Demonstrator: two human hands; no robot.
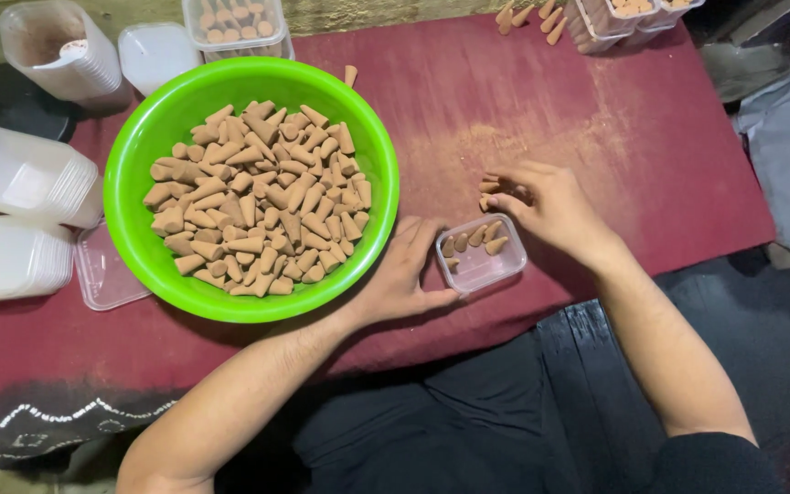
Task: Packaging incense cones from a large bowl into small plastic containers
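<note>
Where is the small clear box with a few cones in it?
The box sits on the red mat, right of the green bowl, between both hands.

Bare forearms; black sleeve [715, 462] at the right elbow; dark trousers [468, 421].

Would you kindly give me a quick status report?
Left hand steadies small clear box. Right hand holds cones above it. Green bowl alongside.
</note>
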